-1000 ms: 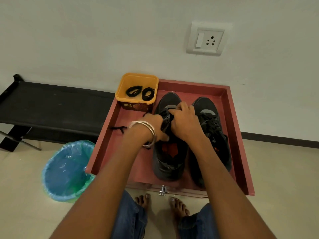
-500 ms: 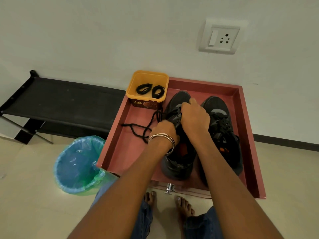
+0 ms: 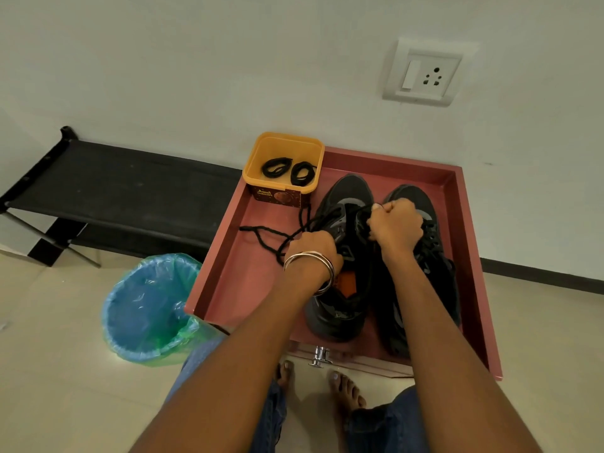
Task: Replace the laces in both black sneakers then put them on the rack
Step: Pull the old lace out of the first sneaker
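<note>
Black lace [image 3: 277, 238] is what I'm gripping in my fisted left hand [image 3: 312, 251], my right hand [image 3: 397, 225] pinching it at the left sneaker [image 3: 343, 256], toe pointing toward the wall.

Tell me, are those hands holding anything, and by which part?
Both grip the old black lace of the left sneaker. The right hand pulls a loop near the eyelets; the left hand holds the strands beside the shoe.

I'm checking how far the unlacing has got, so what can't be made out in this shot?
Head view only:
- Left sneaker eyelets: covered by the left hand and right hand.
- Right sneaker: inner side hidden by the right forearm.
- Tub label: small print unreadable.
- Rack: cut off by the left edge.
</note>
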Action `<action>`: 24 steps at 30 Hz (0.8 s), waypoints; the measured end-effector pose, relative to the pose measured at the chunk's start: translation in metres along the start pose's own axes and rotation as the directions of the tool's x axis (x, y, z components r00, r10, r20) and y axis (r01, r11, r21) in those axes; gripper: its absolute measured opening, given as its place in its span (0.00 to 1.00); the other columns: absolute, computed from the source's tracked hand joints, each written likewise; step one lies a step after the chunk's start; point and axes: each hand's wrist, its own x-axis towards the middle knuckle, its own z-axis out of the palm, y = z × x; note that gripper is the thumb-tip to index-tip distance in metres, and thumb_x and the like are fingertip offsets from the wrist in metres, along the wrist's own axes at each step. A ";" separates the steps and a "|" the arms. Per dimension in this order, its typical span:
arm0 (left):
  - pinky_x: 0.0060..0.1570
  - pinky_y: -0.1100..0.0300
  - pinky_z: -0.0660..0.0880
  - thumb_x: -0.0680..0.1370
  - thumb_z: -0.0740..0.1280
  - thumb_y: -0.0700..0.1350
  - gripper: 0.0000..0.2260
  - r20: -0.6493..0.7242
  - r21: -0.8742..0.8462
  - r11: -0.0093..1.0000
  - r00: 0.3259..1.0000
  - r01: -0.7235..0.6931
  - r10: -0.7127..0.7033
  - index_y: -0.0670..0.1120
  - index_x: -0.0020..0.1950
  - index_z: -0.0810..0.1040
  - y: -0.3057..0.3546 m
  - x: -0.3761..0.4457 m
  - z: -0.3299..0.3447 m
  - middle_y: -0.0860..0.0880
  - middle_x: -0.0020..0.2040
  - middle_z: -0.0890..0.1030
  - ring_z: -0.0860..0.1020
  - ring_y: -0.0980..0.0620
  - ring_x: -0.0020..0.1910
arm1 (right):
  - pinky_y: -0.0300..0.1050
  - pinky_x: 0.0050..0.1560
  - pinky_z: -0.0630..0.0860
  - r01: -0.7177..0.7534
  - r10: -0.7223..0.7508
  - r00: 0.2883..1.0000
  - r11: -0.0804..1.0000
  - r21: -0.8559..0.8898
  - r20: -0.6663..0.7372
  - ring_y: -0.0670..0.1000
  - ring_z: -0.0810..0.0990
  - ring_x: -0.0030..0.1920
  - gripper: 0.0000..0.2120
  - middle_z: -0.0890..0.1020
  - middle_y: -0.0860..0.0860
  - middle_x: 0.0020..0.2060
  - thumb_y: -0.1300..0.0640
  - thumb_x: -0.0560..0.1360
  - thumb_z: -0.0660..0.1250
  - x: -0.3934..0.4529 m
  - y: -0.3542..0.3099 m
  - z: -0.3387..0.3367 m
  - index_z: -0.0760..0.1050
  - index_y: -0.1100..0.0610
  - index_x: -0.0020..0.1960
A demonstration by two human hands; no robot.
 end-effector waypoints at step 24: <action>0.54 0.46 0.71 0.77 0.66 0.48 0.25 -0.068 0.032 0.999 0.998 -0.003 0.006 0.37 0.69 0.65 0.005 0.000 0.001 0.38 0.68 0.63 0.72 0.33 0.61 | 0.69 0.66 0.55 0.389 -0.387 0.904 0.571 -0.723 0.181 0.65 0.62 0.68 0.07 0.73 0.55 0.60 0.58 0.78 0.62 -0.024 -0.016 0.008 0.79 0.55 0.49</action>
